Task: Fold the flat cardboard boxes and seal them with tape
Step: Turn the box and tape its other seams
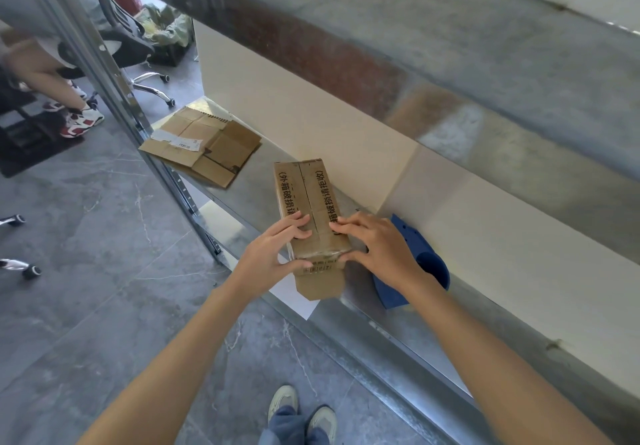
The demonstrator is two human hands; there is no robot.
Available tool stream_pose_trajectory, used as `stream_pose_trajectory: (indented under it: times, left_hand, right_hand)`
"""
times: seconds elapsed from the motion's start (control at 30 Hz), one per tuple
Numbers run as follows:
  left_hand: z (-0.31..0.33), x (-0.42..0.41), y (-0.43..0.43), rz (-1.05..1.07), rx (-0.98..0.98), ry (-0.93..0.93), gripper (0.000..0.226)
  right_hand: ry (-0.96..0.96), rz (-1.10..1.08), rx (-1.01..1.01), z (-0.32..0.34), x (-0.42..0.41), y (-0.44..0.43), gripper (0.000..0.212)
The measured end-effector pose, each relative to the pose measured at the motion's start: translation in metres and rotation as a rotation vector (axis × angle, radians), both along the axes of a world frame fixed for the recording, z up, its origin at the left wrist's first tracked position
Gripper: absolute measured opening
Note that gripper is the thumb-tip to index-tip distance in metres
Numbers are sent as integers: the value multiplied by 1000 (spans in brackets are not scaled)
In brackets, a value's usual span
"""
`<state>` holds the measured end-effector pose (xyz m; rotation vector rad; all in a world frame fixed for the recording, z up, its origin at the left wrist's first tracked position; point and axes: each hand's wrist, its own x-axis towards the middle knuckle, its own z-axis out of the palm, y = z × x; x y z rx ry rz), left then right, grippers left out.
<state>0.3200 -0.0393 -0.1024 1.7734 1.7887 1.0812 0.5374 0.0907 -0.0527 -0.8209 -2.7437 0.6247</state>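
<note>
L hand [273,250] & R hand [377,247] grip near end of brown cardboard box [308,195] on metal shelf [256,181]; blue plastic tape dispenser [422,254] just behind R hand.

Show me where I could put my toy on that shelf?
Bare shelf lies between the flat cardboard and the box, and again past the blue tool, along the white wall. It is crowded where the left hand and right hand hold the box.
</note>
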Motion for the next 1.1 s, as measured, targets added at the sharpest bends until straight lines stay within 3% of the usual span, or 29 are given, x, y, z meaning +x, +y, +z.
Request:
stream_pose_trajectory:
  times: [0.17,0.33,0.67,0.93,1.1]
  left_hand:
    - [5,-5,2,-9,-36,76,58]
    - [1,8,0,63,70,89,40]
    - [6,23,0,202,70,137,51]
    - [19,15,2,133,-70,225,47]
    - [33,-12,5,-74,-227,328,66]
  right_hand:
    - [-28,40,15,3,0,7,65]
    - [-11,29,62,-1,-3,2,60]
    - [44,-79,54,-4,-11,-12,56]
    - [32,-167,-55,2,-18,-14,50]
    - [40,-228,-199,6,-23,-17,56]
